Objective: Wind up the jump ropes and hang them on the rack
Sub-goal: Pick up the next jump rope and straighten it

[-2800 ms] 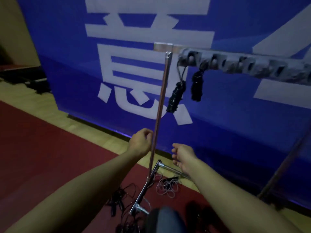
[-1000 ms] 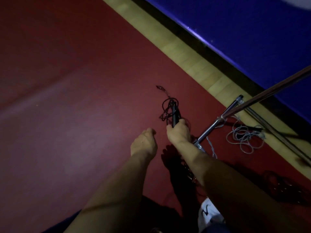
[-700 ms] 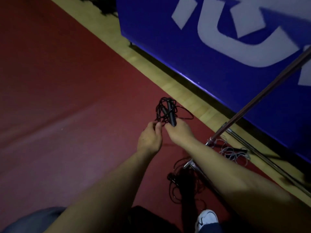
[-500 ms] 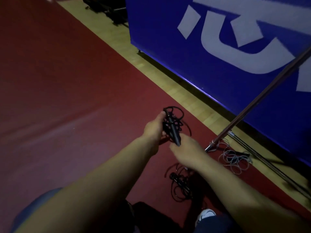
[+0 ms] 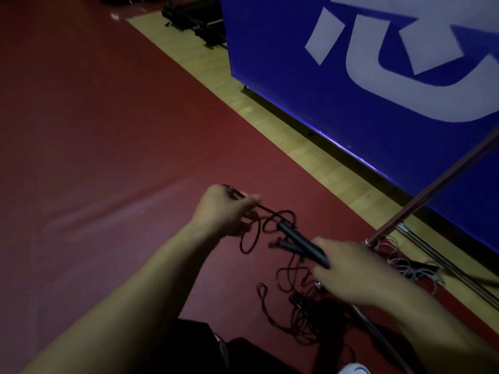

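Observation:
A black jump rope hangs between my hands above the red floor. My right hand grips its two black handles, which point up and left. My left hand pinches the thin black cord a short way to the left, and loose loops sag between the hands. More tangled black rope lies on the floor under my right forearm. The rack's slanted metal pole rises at the right; its top bar is out of view.
A pale grey rope lies coiled by the rack's base tubes. A large blue banner with white characters stands behind a strip of wooden floor. Dark equipment sits at the far top. A white shoe shows at the bottom edge.
I bent down from the rack, picked the black rope off the floor by its handles with my right hand, and my left hand has pulled the cord out to the left.

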Tool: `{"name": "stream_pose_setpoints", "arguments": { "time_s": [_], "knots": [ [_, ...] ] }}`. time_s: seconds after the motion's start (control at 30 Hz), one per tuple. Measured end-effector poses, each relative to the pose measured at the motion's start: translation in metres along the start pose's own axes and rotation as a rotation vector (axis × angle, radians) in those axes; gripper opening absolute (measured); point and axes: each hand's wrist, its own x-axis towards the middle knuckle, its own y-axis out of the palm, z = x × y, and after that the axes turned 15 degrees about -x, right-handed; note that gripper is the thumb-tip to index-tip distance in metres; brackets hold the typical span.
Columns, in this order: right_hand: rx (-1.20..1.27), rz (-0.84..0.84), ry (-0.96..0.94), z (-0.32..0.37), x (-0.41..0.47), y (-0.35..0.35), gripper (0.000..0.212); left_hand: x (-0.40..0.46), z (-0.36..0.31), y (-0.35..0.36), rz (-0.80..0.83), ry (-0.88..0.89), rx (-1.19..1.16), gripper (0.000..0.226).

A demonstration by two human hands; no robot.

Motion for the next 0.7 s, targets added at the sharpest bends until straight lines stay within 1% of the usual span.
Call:
{"name": "stream_pose_setpoints", "arguments": {
  "time_s": [0.03,0.07,0.1,0.13,0.17,0.2,0.23,0.27,0.3,0.33,0.37,0.4,0.43,0.47,0.53,0.57,0.63,0.7],
  "knots": [
    [-0.034,0.050,-0.027,-0.003,-0.001,0.000,0.006,0.004,0.001,-0.004,-0.101,0.057,-0.066,0.025],
    [-0.048,0.105,-0.058,-0.005,-0.002,0.000,0.005,0.009,-0.001,-0.006,-0.175,0.067,-0.232,0.024],
    [-0.051,0.162,-0.091,-0.007,-0.001,-0.001,0.006,0.012,-0.006,-0.007,-0.205,0.037,-0.443,0.021],
    [-0.030,0.208,-0.121,-0.008,-0.001,-0.003,0.005,0.017,-0.010,-0.007,-0.195,-0.012,-0.620,0.022],
    [0.028,0.231,-0.145,-0.008,-0.001,-0.005,0.005,0.022,-0.011,-0.008,-0.166,-0.056,-0.654,0.027],
    [0.118,0.221,-0.160,-0.009,0.000,-0.007,0.005,0.024,-0.009,-0.011,-0.120,-0.093,-0.526,0.035],
    [0.220,0.177,-0.159,-0.008,0.000,-0.009,0.008,0.022,-0.006,-0.013,-0.074,-0.105,-0.246,0.041],
    [0.327,0.113,-0.144,-0.008,0.001,-0.011,0.012,0.019,-0.001,-0.015,-0.050,-0.054,0.119,0.041],
    [0.443,0.052,-0.116,-0.007,0.002,-0.014,0.016,0.014,0.005,-0.014,-0.042,0.048,0.468,0.034],
    [0.570,0.016,-0.083,-0.006,0.003,-0.017,0.021,0.010,0.010,-0.012,-0.022,0.172,0.711,0.028],
    [0.698,0.014,-0.052,-0.004,0.004,-0.019,0.025,0.003,0.014,-0.007,0.020,0.262,0.798,0.040],
    [0.794,0.034,-0.028,-0.002,0.005,-0.021,0.026,-0.004,0.017,-0.002,0.112,0.329,0.780,0.057],
    [0.839,0.055,-0.013,0.000,0.006,-0.021,0.027,-0.011,0.018,0.001,0.214,0.393,0.733,0.070],
    [0.839,0.068,-0.008,0.002,0.007,-0.021,0.027,-0.016,0.019,0.005,0.296,0.463,0.693,0.078],
    [0.789,0.088,-0.010,0.004,0.008,-0.020,0.029,-0.018,0.024,0.009,0.368,0.531,0.655,0.086],
    [0.780,0.102,-0.019,0.005,0.008,-0.021,0.029,-0.018,0.025,0.009,0.366,0.515,0.645,0.089],
    [0.827,0.156,-0.070,0.005,0.007,-0.023,0.029,-0.015,0.028,0.007,0.304,0.495,0.674,0.096],
    [0.924,0.223,-0.139,0.004,0.005,-0.025,0.029,-0.014,0.030,0.006,0.225,0.560,0.753,0.099]
  ]
}}
